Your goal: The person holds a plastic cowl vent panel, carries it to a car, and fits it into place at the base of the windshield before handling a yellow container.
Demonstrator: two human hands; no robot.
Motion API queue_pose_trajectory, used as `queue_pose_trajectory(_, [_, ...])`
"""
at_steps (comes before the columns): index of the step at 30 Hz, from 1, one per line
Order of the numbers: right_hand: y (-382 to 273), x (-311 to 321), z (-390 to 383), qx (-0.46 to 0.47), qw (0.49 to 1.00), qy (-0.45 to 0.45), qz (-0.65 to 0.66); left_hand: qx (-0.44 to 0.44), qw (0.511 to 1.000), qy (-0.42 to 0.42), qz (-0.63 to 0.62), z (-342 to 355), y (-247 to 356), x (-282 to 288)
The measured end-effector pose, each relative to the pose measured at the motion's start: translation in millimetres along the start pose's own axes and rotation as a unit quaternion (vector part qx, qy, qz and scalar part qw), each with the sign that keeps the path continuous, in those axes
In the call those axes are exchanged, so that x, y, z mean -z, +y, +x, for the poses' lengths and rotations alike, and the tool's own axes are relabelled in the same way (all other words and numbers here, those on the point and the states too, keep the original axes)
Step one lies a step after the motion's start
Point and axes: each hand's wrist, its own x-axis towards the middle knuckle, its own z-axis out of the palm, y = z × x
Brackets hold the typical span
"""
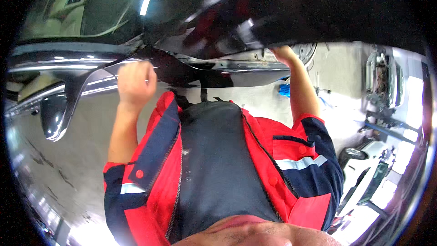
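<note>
Your red and navy jacket is nearest, sleeves ending near the elbows. Your left forearm stands nearly upright; the left hand is raised beside the car body with fingers curled. Whether that grip holds anything cannot be told. Your right forearm reaches up and slants inward; the right hand is at the lower edge of the black panel, its fingertips hidden, so that grip's state cannot be told. The panel spans the upper view. To your left are the side mirror and windshield. A white car stands farther right.
</note>
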Motion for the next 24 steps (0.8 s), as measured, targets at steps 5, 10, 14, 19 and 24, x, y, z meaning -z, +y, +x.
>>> queue_pose_trajectory(5, [-9.4,-4.4,5.3,-0.076,0.994,-0.047,0.060,-0.145,0.967,-0.186,-0.096,4.4,64.4,-52.6])
queue_pose_trajectory(10, [77.0,-0.1,-35.5,-0.008,0.998,-0.016,0.066,-0.041,0.902,-0.423,-0.070,21.6,207.1,-107.3])
queue_pose_trajectory(14, [79.8,-36.0,-60.3,0.078,0.989,-0.001,0.128,-0.006,0.861,-0.508,0.011,16.0,223.5,-104.3])
queue_pose_trajectory(19, [71.0,-36.1,-61.4,0.094,0.983,-0.041,0.154,0.145,0.886,-0.439,0.036,36.4,217.5,-111.4])
queue_pose_trajectory(24, [64.3,-23.8,-34.0,0.126,0.982,-0.027,0.141,0.219,0.917,-0.332,0.011,73.2,186.7,-158.3])
